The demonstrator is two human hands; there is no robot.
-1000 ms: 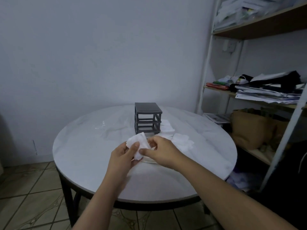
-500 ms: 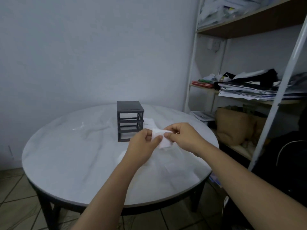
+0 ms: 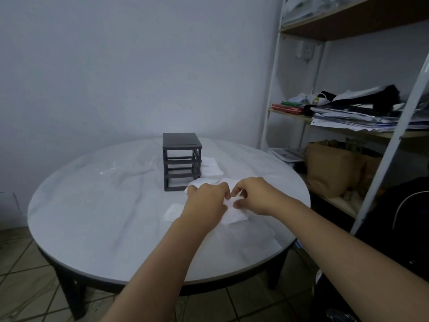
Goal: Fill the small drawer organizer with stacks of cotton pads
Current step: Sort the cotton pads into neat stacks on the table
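A round white bench (image 3: 92,228) carries everything. Far to the left of the drawer box (image 3: 181,161) lies a bit of clear wrap (image 3: 106,169). It is shiny and hard to make out.

The drawer box is dark grey and stands upright near the back of the bench. Its three slots look empty, and I can see right through them. No drawers show anywhere.

In front of the drawer box, nearer the person, a loose pad (image 3: 173,211) lies flat. The left hand (image 3: 206,201) is in front of the drawer box and a bit to the right. Its fingers are curled down and pinch one edge of a white pad (image 3: 233,214) lying on the bench. The fingertips hide under the hand, so the pinch is my best guess. Further right, the right hand (image 3: 255,196) pinches the other edge with thumb and fingers. I think both hands are used because the pad is thin and floppy. Holding two edges helps line it up for a stack.

A few more pads (image 3: 204,182) lie between the hands and the drawer box, partly hidden. A neat pile of pads (image 3: 210,167) sits just beside the drawer box on its right, likely kept close so the trip is short. I cannot count them.

Far to the right of the drawer box stands a shelf (image 3: 348,133) with papers and a brown bag (image 3: 334,168), cut off at the edge.
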